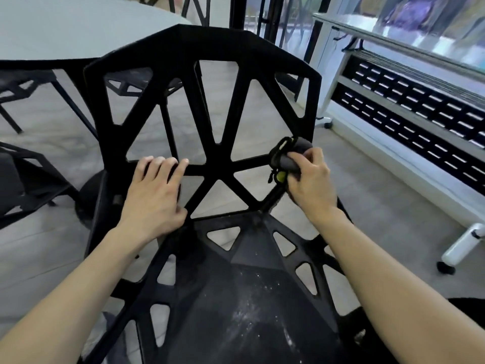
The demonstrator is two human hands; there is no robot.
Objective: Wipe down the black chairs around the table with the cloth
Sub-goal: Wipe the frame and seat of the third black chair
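A black chair [202, 46] with an open, triangle-cut backrest fills the middle of the head view, its dusty seat right below me. My left hand [154, 195] rests on the lower left part of the backrest, fingers curled over a horizontal strut. My right hand [309, 179] holds a bunched grey cloth [291, 153] with dark edging and a yellow-green tag, pressed against the lower right strut of the backrest. White specks lie on the seat [252, 316].
A light grey table [65, 32] stands at the upper left, with more black chairs [23, 174] tucked around it. A white folding table on castors [393, 43] and a slotted black radiator cover [420, 111] run along the right. Grey floor shows through the chair.
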